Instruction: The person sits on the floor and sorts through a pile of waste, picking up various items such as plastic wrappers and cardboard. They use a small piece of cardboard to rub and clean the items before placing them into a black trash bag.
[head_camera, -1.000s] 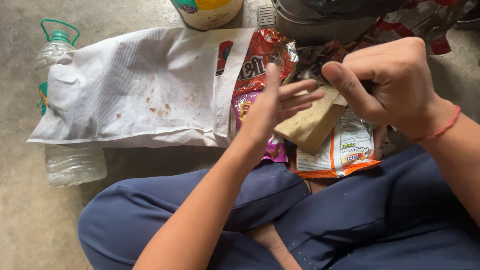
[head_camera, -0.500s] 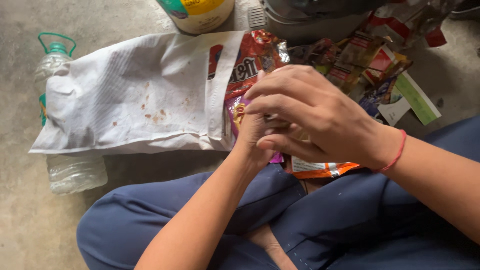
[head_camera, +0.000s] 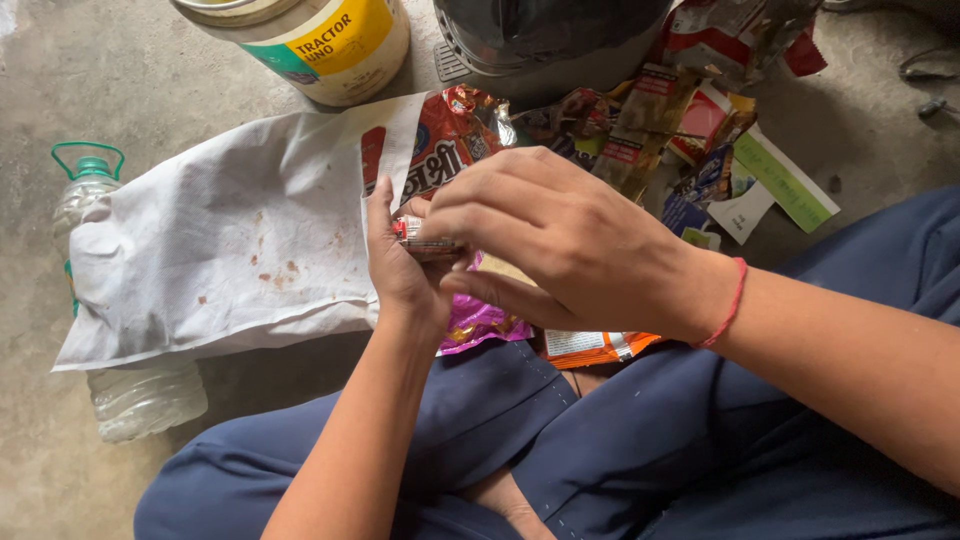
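Note:
My left hand (head_camera: 400, 265) grips a small crumpled red and silver wrapper (head_camera: 418, 237) at the mouth of a stained white sack (head_camera: 230, 240). Over it lies my right hand (head_camera: 540, 235), a red thread at its wrist, its fingertips pinching the same wrapper. A red snack packet (head_camera: 445, 140) pokes out of the sack's mouth. Under my hands lie a purple wrapper (head_camera: 478, 322) and an orange and white packet (head_camera: 590, 347). I sit cross-legged in blue trousers (head_camera: 640, 440).
A pile of loose wrappers (head_camera: 700, 140) lies at the upper right on the concrete floor. A white and yellow bucket (head_camera: 310, 40) and a dark metal vessel (head_camera: 545, 40) stand behind the sack. A clear plastic bottle with a green cap (head_camera: 120, 390) lies under the sack's left end.
My right hand came down from the upper right onto my left hand. The brown packet it held is hidden now. Both hands moved left to the sack's mouth and closed on the small wrapper.

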